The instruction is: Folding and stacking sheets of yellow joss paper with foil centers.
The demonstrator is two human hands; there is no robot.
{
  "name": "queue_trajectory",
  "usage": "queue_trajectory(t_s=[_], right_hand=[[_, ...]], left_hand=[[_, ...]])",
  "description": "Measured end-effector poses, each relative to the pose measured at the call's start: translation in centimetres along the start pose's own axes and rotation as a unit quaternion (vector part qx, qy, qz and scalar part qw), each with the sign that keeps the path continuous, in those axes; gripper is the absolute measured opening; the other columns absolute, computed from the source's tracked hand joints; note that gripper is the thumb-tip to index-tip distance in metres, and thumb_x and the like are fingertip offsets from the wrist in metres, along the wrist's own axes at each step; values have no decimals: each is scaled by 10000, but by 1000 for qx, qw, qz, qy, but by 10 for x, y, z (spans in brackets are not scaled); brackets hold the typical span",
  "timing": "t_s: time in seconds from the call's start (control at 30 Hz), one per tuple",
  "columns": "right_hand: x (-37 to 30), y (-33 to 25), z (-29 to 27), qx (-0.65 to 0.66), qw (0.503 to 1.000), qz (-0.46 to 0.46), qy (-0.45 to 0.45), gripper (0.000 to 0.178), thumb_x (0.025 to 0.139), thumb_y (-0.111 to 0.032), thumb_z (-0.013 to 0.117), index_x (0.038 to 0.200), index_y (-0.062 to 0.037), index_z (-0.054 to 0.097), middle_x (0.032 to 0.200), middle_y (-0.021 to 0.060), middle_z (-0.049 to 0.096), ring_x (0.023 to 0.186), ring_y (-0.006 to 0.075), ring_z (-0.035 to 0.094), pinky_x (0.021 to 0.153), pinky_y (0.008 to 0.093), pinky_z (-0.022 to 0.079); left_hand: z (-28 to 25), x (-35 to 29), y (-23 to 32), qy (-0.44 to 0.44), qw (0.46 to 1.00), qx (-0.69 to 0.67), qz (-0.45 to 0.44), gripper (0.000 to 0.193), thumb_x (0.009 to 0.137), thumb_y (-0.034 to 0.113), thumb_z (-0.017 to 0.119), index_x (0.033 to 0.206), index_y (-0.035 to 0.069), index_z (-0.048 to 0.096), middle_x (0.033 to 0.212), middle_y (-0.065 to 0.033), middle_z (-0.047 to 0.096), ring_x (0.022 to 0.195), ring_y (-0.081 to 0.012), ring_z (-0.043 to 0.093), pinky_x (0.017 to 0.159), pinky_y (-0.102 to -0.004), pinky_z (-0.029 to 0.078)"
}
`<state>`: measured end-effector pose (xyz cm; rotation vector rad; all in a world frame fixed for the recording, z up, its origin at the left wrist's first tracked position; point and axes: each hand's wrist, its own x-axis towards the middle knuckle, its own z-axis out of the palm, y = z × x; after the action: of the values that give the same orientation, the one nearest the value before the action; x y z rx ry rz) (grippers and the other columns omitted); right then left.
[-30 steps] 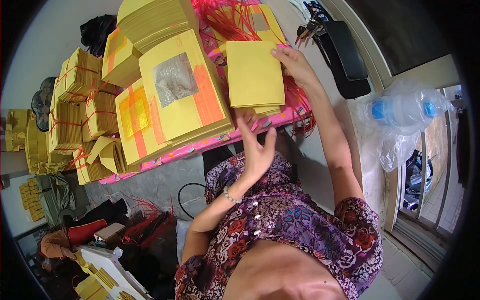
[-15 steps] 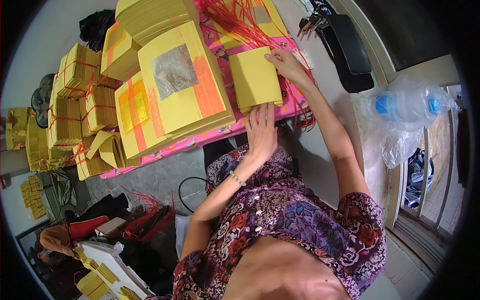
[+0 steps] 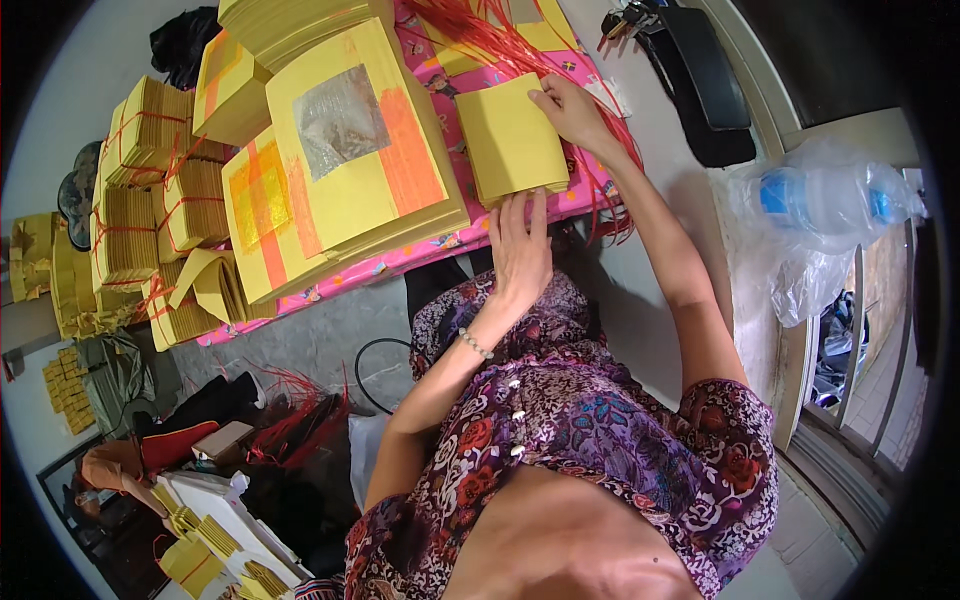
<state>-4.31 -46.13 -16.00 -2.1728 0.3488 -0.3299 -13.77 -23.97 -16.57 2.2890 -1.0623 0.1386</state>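
A small stack of folded yellow paper sheets point(image 3: 512, 135) rests on the pink patterned table cover point(image 3: 390, 268), near its right end. My right hand point(image 3: 572, 112) pinches the stack's upper right edge between thumb and fingers. At the near edge of the stack is my left hand point(image 3: 521, 245), its fingers stretched out and their tips touching the paper ends; its thumb is hidden. Left of the paper stands a large thick yellow stack point(image 3: 345, 160), its top sheet bearing a silver square and orange bands.
Red plastic strings point(image 3: 480, 35) lie beyond the paper and hang down past its right side. Bundles of yellow paper tied with red string point(image 3: 150, 125) are piled at the left. Keys point(image 3: 625, 22) and a wrapped plastic bottle point(image 3: 825, 200) are at the right. Another person's arm point(image 3: 140, 490) shows lower left.
The near edges of the yellow paper sheets, which curled apart before, now lie closer together. My left fingers have slid from over that edge to its rim. The view has shifted slightly.
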Motion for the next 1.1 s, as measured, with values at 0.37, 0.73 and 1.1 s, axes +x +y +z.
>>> queue_trajectory(t_s=[0.37,0.73,1.1], right_hand=[[-3,-9,-2,-36,999,-9,11,310,899,-292,592,932,16,588,757,167,634,686,305,613,640,414,462],[-8,-40,-10,-127,975,-171,69,462,959,-261,508,1326,1,405,1301,231,495,1211,358,501,979,443,420],[-25,-9,18,-125,984,-121,-37,594,975,-265,457,1460,2,243,1515,234,217,1407,385,224,1142,419,232]], left_hand=[[-13,37,-11,73,996,13,43,637,783,111,677,1365,72,420,1341,-181,407,1260,-389,365,1028,-506,300],[-5,34,-23,28,997,43,51,641,776,129,653,1377,100,434,1359,-159,406,1275,-379,354,1053,-509,302],[-4,33,-21,31,998,30,47,603,791,141,636,1353,47,439,1367,-185,402,1286,-401,335,1058,-537,288]])
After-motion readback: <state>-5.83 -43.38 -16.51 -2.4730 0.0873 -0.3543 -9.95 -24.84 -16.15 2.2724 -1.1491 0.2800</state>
